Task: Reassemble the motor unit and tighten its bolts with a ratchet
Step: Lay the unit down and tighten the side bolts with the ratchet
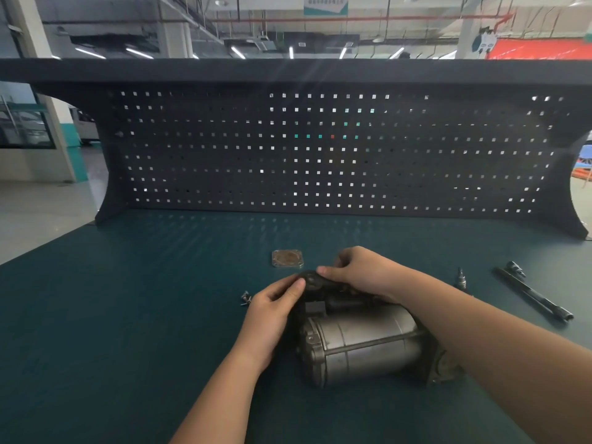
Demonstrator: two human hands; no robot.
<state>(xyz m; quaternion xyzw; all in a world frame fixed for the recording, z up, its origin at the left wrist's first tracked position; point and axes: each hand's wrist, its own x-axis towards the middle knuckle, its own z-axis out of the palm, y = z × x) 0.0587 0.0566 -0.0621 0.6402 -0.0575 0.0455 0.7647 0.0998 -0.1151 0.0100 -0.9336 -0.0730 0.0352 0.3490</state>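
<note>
The grey cylindrical motor unit (362, 344) lies on its side on the green bench mat. At its far end sits a dark flat cover piece (312, 281). My left hand (272, 310) pinches that piece's left edge with thumb and fingers. My right hand (358, 272) grips its right side from above, thumb on top. A square metal plate with a round gasket (287, 258) lies just behind the hands. Loose bolts (245, 297) lie left of my left hand. The long black ratchet handle (533, 294) lies at the right.
A small socket bit (461, 278) stands between the motor and the ratchet. A dark pegboard back panel (320, 155) rises at the rear of the bench. The green mat (128, 299) stretches wide to the left.
</note>
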